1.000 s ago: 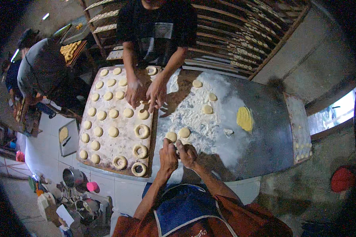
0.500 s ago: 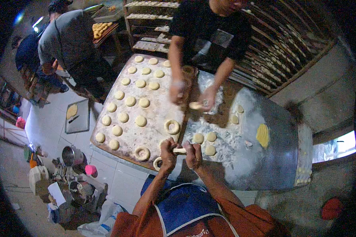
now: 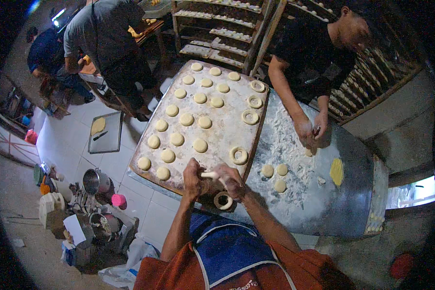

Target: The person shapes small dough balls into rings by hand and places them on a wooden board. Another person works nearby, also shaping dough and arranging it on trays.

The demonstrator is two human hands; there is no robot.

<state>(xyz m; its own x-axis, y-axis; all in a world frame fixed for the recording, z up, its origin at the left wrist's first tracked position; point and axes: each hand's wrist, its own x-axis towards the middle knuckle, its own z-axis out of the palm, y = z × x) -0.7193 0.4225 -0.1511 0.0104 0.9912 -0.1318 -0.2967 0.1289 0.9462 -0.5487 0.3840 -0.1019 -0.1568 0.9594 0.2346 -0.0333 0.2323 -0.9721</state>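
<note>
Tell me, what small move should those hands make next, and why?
Probably lower the dough piece onto the floured board: the left hand and right hand hold it over the board, with one dough ring lying just beyond them and another ring closer in.

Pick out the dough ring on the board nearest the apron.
The ring at the board's near right corner, by the right hand; the other four visible lie up the board's right side, farther from the apron.
</note>
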